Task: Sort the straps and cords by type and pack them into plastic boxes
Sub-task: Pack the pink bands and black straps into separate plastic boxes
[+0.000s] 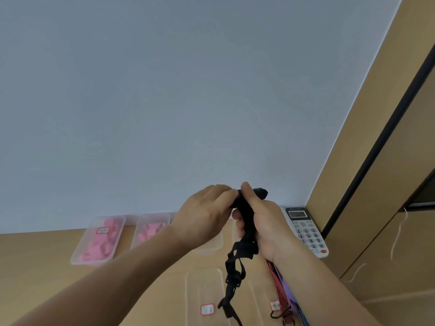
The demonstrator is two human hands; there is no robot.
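Observation:
A black webbing strap (pixel 244 222) is held up in front of the wall by both hands. My right hand (pixel 263 222) grips its bunched upper part, and my left hand (pixel 202 215) pinches its top end. The strap's tail with a buckle (pixel 229 304) hangs down over a clear plastic lid or box with a red-framed label (pixel 207 309). A red-and-black striped cord with a hook (pixel 281 300), a purple strap (pixel 286 287) and a blue cord (pixel 303 318) lie under my right forearm. Two clear boxes holding pink straps (pixel 98 240) (pixel 150 229) stand at the back left.
A white desk telephone (pixel 306 229) sits in the back right corner of the tan table (pixel 35 267). A wooden cabinet (pixel 388 208) rises on the right. Another clear box (pixel 209 248) is partly hidden behind my left hand.

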